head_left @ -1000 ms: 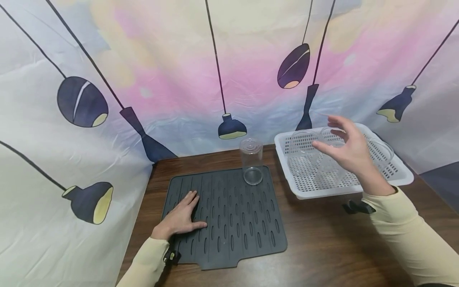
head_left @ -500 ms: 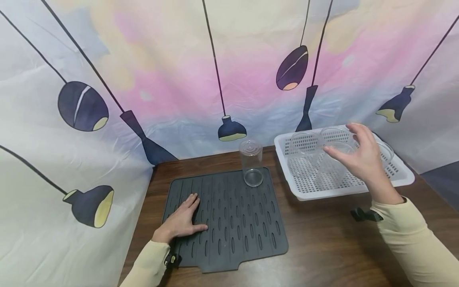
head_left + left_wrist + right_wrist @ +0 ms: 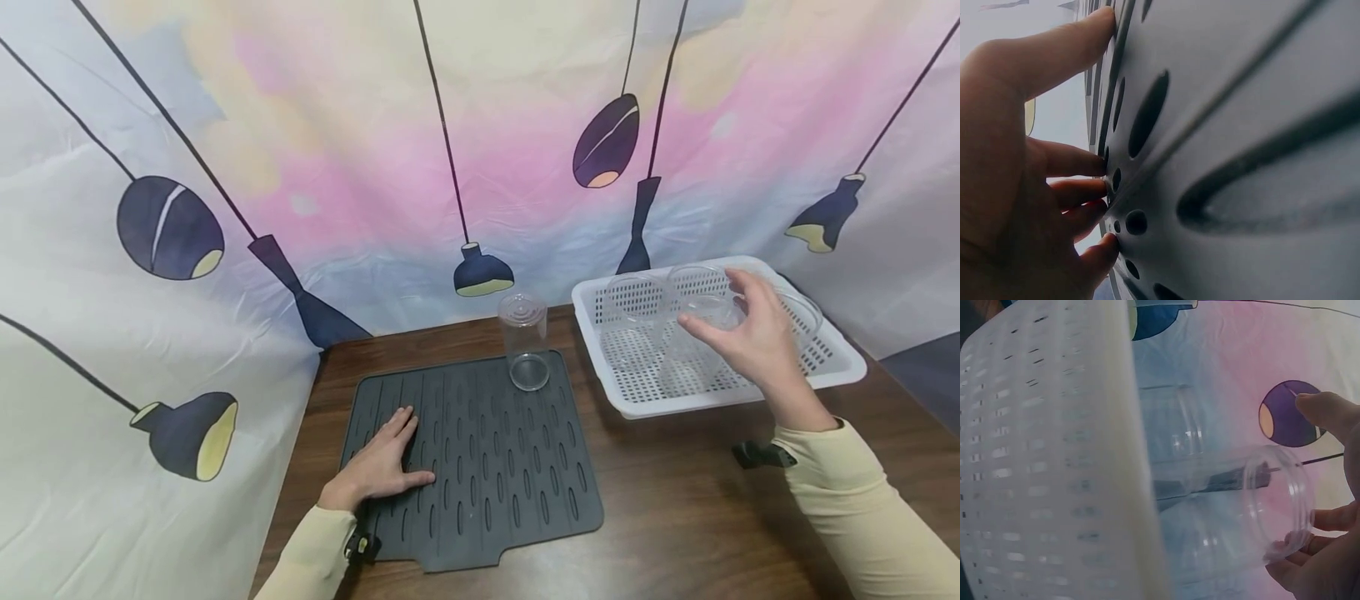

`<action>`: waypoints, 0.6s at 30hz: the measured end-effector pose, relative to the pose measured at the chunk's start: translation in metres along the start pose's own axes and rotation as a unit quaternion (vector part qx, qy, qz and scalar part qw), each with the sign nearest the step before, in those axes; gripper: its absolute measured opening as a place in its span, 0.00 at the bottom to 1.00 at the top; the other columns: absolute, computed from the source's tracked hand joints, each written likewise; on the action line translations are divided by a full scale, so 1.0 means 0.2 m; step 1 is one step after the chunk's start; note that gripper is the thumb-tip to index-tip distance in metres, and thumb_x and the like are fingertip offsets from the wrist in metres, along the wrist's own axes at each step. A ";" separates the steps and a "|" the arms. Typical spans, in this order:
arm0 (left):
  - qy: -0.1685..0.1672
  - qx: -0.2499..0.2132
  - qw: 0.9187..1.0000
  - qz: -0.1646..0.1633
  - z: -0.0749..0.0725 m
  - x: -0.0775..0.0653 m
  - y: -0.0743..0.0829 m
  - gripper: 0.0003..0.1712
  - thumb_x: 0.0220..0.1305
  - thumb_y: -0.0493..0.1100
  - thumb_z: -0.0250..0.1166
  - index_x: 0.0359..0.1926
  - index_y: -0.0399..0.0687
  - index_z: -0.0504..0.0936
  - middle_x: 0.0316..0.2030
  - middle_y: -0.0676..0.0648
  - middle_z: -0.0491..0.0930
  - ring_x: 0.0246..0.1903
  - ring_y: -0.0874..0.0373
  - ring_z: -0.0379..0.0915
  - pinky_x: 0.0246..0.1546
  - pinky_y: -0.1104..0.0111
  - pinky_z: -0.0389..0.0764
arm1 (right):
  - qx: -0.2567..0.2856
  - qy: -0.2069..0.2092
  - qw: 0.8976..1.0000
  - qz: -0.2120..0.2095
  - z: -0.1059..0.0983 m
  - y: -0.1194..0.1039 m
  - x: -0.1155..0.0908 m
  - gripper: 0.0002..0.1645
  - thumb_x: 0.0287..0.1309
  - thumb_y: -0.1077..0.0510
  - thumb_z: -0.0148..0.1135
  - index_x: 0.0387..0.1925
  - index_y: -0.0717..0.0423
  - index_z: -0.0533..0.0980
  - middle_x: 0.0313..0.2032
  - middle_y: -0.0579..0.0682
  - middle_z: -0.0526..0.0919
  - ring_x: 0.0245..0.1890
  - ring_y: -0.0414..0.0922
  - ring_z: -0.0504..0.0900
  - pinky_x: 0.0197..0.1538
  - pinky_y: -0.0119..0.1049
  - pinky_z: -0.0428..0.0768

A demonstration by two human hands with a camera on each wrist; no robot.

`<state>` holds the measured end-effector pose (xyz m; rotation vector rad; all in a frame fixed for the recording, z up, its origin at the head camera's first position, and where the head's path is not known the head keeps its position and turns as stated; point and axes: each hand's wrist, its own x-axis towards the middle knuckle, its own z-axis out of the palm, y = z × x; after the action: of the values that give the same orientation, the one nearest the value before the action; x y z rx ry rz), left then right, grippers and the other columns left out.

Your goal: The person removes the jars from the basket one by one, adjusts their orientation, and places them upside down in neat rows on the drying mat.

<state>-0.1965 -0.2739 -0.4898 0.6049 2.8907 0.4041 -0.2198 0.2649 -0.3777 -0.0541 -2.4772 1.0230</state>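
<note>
My left hand (image 3: 378,462) lies flat with spread fingers on the left part of a dark grey slotted drying mat (image 3: 487,467); the left wrist view shows its fingertips against the mat (image 3: 1254,156). My right hand (image 3: 750,329) is over a white perforated basket (image 3: 633,408), curved around the top of a clear jar (image 3: 686,367). In the right wrist view, the fingers touch the rim of the clear jar (image 3: 1279,494), while the thumb (image 3: 1319,406) stands apart from it. Another clear jar (image 3: 527,342) stands upside down at the mat's back right corner.
More clear jars, including one at the basket's back left (image 3: 637,304), stand in the basket. Everything rests on a brown wooden table (image 3: 660,492). A cloth backdrop (image 3: 360,150) printed with hanging lamps rises directly behind the table's rear edge.
My right hand has moved right across the basket, then settled lower around the top of a jar there. My left hand has stayed flat on the mat. The view has shifted slightly.
</note>
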 end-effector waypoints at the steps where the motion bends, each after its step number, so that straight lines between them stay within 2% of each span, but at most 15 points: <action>1: 0.000 0.000 1.000 0.000 0.00 0.00 0.00 0.59 0.53 0.69 0.68 0.72 0.33 0.58 0.75 0.36 0.49 0.74 0.39 0.44 0.68 0.45 0.59 | 0.004 0.001 1.000 0.000 0.00 0.01 0.00 0.59 0.47 0.42 0.75 0.73 0.58 0.56 0.65 0.68 0.65 0.63 0.67 0.66 0.61 0.65 0.65; 6: -0.001 0.001 1.000 0.003 -0.01 0.00 0.01 0.59 0.53 0.68 0.68 0.72 0.33 0.58 0.75 0.35 0.49 0.74 0.39 0.44 0.68 0.45 0.59 | 0.022 -0.001 1.000 0.012 0.02 0.04 0.00 0.59 0.47 0.43 0.75 0.74 0.58 0.54 0.65 0.68 0.66 0.63 0.67 0.66 0.63 0.64 0.63; 11: 0.002 0.006 1.000 0.001 0.00 0.00 0.00 0.59 0.53 0.68 0.68 0.72 0.33 0.58 0.75 0.35 0.50 0.74 0.39 0.45 0.68 0.44 0.60 | 0.064 -0.021 0.996 0.055 0.04 0.08 -0.01 0.62 0.48 0.40 0.75 0.75 0.55 0.51 0.69 0.64 0.64 0.66 0.65 0.66 0.66 0.61 0.63; 15: 0.002 0.006 1.000 0.005 0.01 0.00 0.00 0.59 0.53 0.68 0.68 0.72 0.32 0.58 0.75 0.35 0.50 0.74 0.39 0.44 0.68 0.45 0.59 | 0.093 -0.041 0.991 0.083 0.05 0.10 -0.03 0.63 0.49 0.40 0.74 0.75 0.57 0.48 0.70 0.63 0.63 0.68 0.64 0.64 0.67 0.60 0.62; 18: 0.003 0.005 1.000 0.004 0.01 0.00 -0.01 0.60 0.53 0.69 0.68 0.72 0.33 0.58 0.75 0.35 0.50 0.74 0.39 0.44 0.69 0.45 0.58 | 0.088 -0.045 0.992 0.083 0.06 0.12 -0.04 0.62 0.49 0.40 0.74 0.74 0.59 0.49 0.68 0.65 0.67 0.66 0.65 0.66 0.65 0.61 0.64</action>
<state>-0.1971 -0.2750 -0.4913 0.6182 2.8977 0.3934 -0.2204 0.2718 -0.4043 -0.1649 -2.4841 1.3365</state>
